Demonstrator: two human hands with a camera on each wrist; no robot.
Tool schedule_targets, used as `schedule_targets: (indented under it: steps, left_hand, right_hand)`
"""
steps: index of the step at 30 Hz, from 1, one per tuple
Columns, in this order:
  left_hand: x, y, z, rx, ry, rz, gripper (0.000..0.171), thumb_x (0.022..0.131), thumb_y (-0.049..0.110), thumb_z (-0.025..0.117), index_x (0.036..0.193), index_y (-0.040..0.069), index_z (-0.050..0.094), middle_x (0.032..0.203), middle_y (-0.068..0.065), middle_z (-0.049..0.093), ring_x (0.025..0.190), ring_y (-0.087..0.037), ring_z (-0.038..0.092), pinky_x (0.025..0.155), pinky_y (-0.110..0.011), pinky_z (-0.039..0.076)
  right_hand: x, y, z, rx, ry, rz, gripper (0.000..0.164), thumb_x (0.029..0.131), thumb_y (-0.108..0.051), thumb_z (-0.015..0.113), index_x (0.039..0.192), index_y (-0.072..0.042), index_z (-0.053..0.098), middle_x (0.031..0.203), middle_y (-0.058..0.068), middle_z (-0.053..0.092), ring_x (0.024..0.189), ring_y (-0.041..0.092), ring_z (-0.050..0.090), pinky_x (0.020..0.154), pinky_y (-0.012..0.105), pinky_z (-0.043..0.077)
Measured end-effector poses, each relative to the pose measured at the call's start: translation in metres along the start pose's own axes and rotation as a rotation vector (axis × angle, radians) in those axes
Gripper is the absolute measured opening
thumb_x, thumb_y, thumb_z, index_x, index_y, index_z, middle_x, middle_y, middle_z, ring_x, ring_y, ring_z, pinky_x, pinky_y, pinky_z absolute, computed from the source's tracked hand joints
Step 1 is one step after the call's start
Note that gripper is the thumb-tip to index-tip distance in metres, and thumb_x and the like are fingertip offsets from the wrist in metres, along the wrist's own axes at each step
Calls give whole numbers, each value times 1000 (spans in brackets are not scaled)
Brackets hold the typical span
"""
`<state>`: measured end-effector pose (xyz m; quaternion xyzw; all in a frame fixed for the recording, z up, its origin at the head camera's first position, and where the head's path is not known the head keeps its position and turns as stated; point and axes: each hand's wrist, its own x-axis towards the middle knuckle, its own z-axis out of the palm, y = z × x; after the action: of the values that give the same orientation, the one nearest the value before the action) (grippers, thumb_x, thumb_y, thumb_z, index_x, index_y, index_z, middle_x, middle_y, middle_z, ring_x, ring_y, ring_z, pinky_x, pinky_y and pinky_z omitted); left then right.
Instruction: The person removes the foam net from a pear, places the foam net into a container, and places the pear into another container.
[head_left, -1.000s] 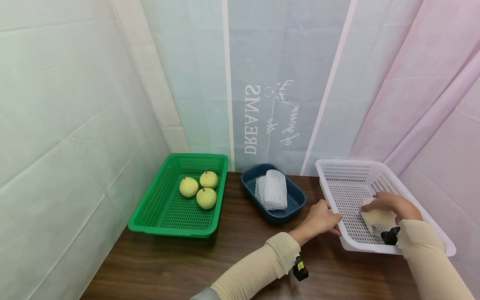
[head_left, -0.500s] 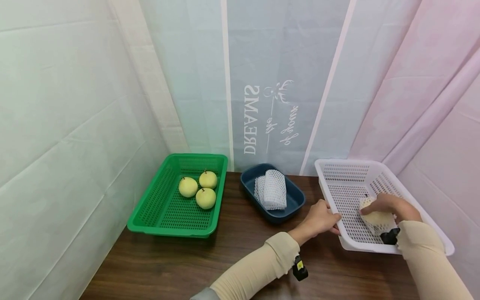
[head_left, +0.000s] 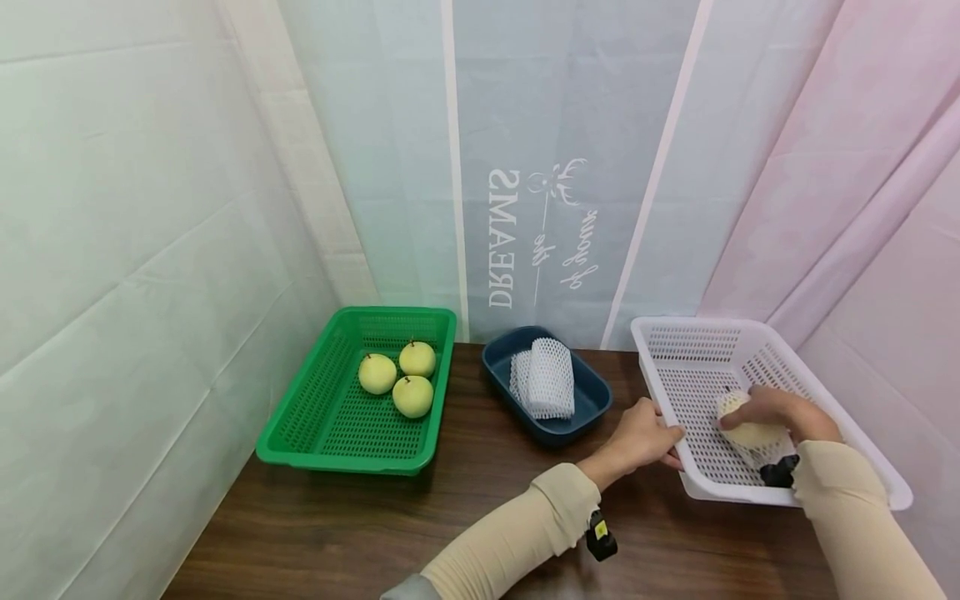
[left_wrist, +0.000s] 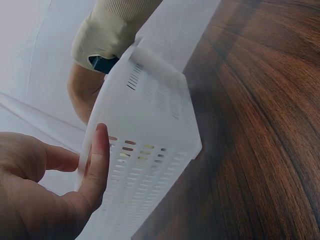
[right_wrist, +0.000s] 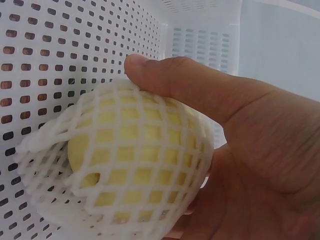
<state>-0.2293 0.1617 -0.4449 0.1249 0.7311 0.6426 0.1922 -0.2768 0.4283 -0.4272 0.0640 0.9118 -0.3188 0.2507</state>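
Note:
A pale yellow pear (right_wrist: 140, 150) in a white foam net sleeve (right_wrist: 117, 200) lies inside the white plastic basket (head_left: 678, 333). My right hand (head_left: 783, 410) reaches into that basket and grips the sleeved pear, thumb on one side and fingers curled behind. In the right wrist view the net's loose end spreads toward the basket floor. At the basket's near left corner, my left hand (head_left: 641, 435) pinches the rim; the left wrist view shows thumb and finger (left_wrist: 97, 165) on either side of it.
A green basket (head_left: 273, 450) on the left holds three bare pears (head_left: 412, 397). Between the baskets, a dark blue tray (head_left: 596, 396) contains folded white foam nets (head_left: 551, 379). Everything stands on a dark wooden table (head_left: 337, 533), with cloth walls behind and at the sides.
My right hand has shifted slightly with the sleeved pear, which shows more of its stem end than a second ago. My left hand keeps its hold on the rim.

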Motion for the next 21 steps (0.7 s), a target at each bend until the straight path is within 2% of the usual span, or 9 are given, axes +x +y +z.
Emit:
schedule_targets:
  steps: [6, 12, 16, 21]
  left_hand:
    - [0, 0, 1, 1, 5, -9, 13, 105, 7, 65, 116, 0, 67, 78, -11, 77, 69, -29, 80, 66, -38, 66]
    - [0, -1, 1, -15, -2, -1, 11, 105, 6, 64, 115, 1, 67, 79, -12, 77, 70, -29, 80, 62, -32, 65]
    - [0, -1, 1, -18, -7, 3, 12, 106, 6, 64, 115, 1, 67, 79, -12, 77, 70, -30, 80, 61, -32, 64]
    - [-1, 0, 1, -12, -9, -3, 12, 106, 7, 64, 115, 0, 66, 78, -12, 77, 69, -30, 80, 62, -32, 65]
  right_hand:
    - [3, 1, 0, -9, 8, -24, 56, 95, -26, 76, 120, 15, 48, 99, 19, 63, 90, 28, 68, 78, 44, 63]
    - [7, 4, -3, -50, 14, -25, 74, 93, -32, 77, 130, 22, 42, 101, 20, 63, 91, 29, 67, 77, 43, 62]
    - [10, 8, -4, -67, 22, -32, 82, 92, -34, 78, 133, 24, 38, 102, 22, 62, 92, 30, 67, 76, 43, 62]
    - [14, 8, -6, -140, 43, -50, 94, 91, -39, 77, 137, 29, 32, 105, 26, 60, 94, 32, 64, 76, 39, 59]
